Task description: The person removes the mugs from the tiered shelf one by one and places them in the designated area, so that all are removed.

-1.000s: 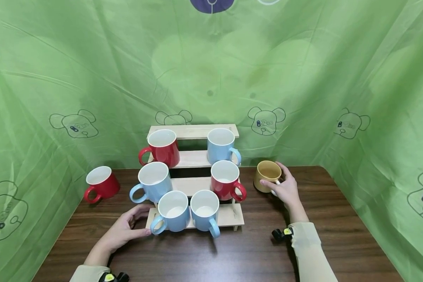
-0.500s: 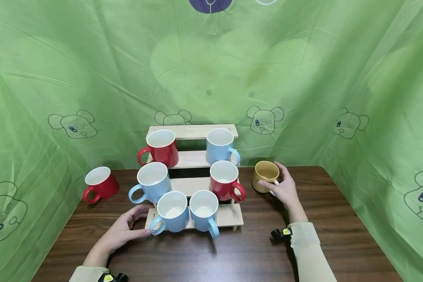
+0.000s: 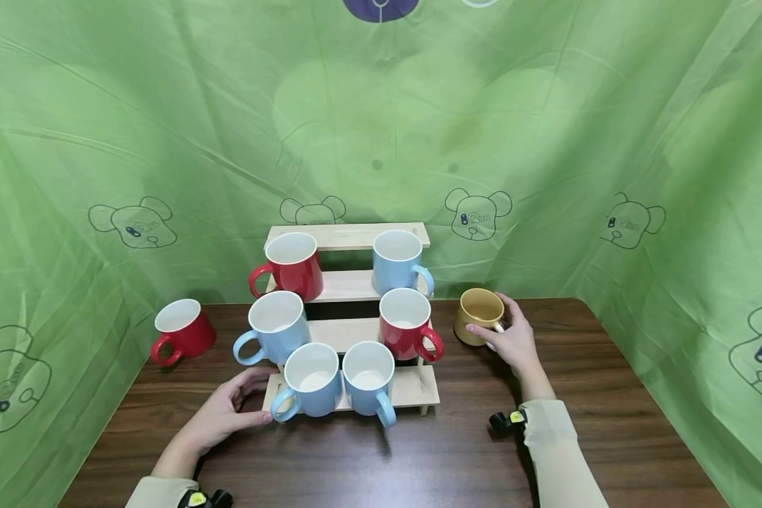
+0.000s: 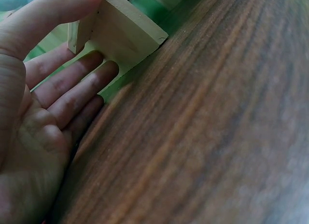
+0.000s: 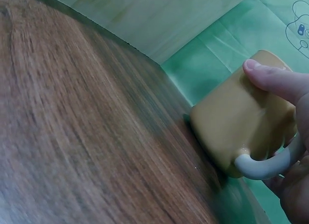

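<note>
In the head view a stepped wooden rack [image 3: 349, 331] holds several red and light blue mugs. My left hand [image 3: 225, 409] is at the left end of its lowest shelf, thumb at the front edge and fingers behind; the left wrist view shows the thumb and index finger against the bare wooden end [image 4: 123, 33]. My right hand [image 3: 511, 335] grips a mustard-yellow mug [image 3: 473, 324] with a white handle, right of the rack. In the right wrist view the thumb lies on the yellow mug's side [image 5: 231, 108] near the rim, and the handle [image 5: 265, 167] faces the palm.
A red mug [image 3: 190, 335] with a white inside stands on the dark wooden table [image 3: 432, 458], left of the rack. Two light blue mugs, one of them this mug [image 3: 370, 377], stand at the rack's front. A green curtain [image 3: 381, 127] hangs behind and at both sides.
The yellow mug and right hand have shifted very slightly left. The left hand stays at the rack's end.
</note>
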{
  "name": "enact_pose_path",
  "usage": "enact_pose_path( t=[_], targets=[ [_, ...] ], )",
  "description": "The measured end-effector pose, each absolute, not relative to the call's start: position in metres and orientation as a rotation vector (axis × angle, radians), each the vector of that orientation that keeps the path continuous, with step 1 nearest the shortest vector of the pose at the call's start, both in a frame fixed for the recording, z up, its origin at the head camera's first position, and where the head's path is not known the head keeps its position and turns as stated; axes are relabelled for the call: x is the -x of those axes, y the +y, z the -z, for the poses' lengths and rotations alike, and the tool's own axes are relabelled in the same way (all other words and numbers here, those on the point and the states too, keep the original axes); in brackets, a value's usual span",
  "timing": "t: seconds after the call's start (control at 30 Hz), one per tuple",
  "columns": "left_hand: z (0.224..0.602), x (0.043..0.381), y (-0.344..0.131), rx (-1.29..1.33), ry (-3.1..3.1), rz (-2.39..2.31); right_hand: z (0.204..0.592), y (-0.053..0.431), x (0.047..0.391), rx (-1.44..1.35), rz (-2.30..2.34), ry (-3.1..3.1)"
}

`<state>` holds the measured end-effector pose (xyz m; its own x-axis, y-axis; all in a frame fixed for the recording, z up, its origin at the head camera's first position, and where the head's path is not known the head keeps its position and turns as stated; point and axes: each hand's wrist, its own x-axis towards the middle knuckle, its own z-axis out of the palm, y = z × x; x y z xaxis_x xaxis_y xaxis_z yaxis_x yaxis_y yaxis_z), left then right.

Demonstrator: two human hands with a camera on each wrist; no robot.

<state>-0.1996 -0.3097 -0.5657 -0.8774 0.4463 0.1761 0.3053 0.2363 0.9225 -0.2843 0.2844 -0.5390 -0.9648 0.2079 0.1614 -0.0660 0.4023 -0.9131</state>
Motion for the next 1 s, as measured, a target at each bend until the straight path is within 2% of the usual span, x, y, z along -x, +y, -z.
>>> enact_pose_path(
  t=[1.0],
  targets=[
    [0.565, 0.199, -0.309, -0.798, 2.344, -1.754, 0.537, 0.274, 0.282, 0.076, -1.573, -2.421]
  ],
)
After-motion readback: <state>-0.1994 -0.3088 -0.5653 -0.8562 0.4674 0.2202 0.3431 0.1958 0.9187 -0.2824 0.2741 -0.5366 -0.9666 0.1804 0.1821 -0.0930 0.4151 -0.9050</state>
